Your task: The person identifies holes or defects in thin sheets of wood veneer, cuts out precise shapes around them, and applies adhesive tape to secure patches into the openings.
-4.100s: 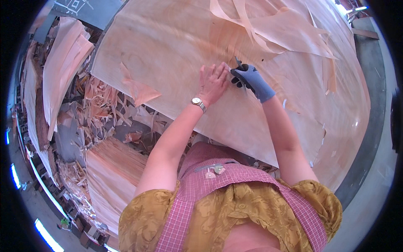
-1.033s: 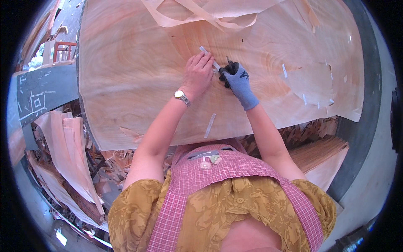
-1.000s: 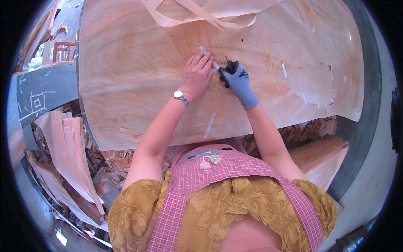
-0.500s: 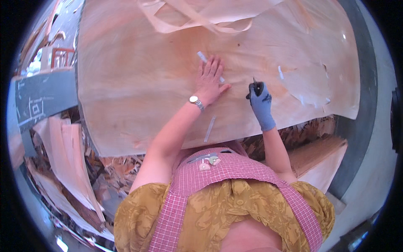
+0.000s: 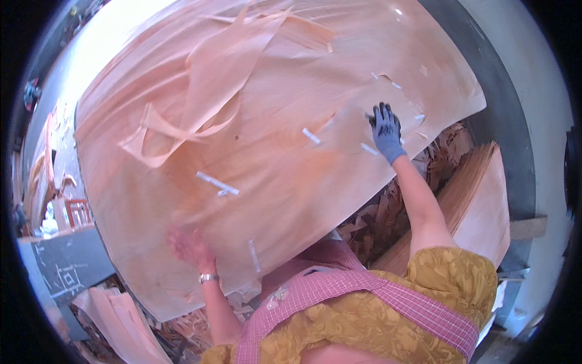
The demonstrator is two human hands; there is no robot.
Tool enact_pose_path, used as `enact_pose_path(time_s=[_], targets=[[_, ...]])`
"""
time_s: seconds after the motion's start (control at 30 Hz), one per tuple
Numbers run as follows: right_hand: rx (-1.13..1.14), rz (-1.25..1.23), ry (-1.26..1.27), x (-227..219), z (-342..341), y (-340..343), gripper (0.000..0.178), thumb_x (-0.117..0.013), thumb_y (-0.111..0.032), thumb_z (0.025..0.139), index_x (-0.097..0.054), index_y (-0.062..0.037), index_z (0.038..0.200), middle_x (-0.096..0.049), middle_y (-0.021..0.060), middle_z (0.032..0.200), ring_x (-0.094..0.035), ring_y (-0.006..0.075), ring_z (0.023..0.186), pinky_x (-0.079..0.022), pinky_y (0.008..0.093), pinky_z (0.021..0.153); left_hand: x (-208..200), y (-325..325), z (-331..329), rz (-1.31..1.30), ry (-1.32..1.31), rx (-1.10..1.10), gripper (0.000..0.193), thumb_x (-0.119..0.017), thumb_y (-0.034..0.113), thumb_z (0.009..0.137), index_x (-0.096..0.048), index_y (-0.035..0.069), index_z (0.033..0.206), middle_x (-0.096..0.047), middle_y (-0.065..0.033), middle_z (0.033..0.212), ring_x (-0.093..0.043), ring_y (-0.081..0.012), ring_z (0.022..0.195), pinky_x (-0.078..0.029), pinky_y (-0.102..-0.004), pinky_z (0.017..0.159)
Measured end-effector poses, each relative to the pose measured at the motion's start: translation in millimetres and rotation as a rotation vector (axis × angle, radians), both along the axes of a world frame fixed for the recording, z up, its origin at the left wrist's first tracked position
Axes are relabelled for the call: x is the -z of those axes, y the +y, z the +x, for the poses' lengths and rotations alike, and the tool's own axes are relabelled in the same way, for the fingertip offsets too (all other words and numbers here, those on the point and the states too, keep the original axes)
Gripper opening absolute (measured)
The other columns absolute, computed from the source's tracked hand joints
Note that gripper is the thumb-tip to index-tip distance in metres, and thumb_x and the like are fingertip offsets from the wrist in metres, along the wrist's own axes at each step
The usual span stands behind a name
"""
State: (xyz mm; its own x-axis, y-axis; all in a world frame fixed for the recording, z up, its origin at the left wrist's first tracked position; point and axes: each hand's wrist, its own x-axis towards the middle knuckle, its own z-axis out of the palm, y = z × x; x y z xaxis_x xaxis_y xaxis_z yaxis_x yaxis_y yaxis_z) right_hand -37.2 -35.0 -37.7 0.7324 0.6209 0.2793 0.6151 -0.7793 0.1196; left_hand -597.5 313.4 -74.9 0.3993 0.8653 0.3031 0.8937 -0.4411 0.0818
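Observation:
A large sheet of thin pale wood veneer (image 5: 267, 200) spreads out in front of me. My right hand (image 5: 386, 128), in a blue-grey glove with black fingers, lies on a veneer patch (image 5: 354, 115) with its fingers stretched out. Whether anything is tucked under it is hidden. White tape strips (image 5: 311, 136) sit around the patch. My bare left hand (image 5: 193, 249), with a watch (image 5: 208, 278) at the wrist, is over the lower left of the sheet. Its fingers are blurred but look spread, with nothing seen in them. Near it is another tape strip (image 5: 217, 183).
Loose, curled veneer offcuts (image 5: 218, 73) lie on the far part of the sheet. A stack of veneer (image 5: 476, 200) stands at the right, beside broken scraps (image 5: 376, 224) below the sheet's near edge. A grey metal surface (image 5: 70, 261) adjoins the sheet at the left.
My left hand has left the tape strip and moved left and nearer. My right hand has gone from a closed grip to outstretched fingers on the patch. The view has turned, tilting the sheet.

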Motion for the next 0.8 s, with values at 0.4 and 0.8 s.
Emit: enact_pose_path(time_s=[0.4, 0.8], targets=[[0.247, 0.053, 0.035, 31, 253, -227, 0.047, -0.044, -0.032, 0.100, -0.048, -0.0088, 0.140, -0.048, 0.0168, 0.146, -0.045, 0.0338, 0.134, -0.035, 0.0504, 0.110, 34, -48, -21, -0.163, 0.192, -0.365, 0.071, -0.043, 0.054, 0.099, -0.025, 0.016, 0.157, -0.027, -0.0123, 0.161, -0.026, -0.0362, 0.146, -0.021, -0.0560, 0.117], [0.143, 0.004, 0.156, 35, 248, -257, 0.050, -0.046, -0.023, 0.098, -0.044, -0.0055, 0.145, -0.046, 0.0159, 0.148, -0.044, 0.0304, 0.136, -0.031, 0.0495, 0.113, -4, -56, 0, -0.336, 0.239, -0.519, 0.073, -0.043, 0.059, 0.097, -0.022, 0.024, 0.158, -0.021, -0.0054, 0.164, -0.023, -0.0343, 0.149, -0.017, -0.0624, 0.116]])
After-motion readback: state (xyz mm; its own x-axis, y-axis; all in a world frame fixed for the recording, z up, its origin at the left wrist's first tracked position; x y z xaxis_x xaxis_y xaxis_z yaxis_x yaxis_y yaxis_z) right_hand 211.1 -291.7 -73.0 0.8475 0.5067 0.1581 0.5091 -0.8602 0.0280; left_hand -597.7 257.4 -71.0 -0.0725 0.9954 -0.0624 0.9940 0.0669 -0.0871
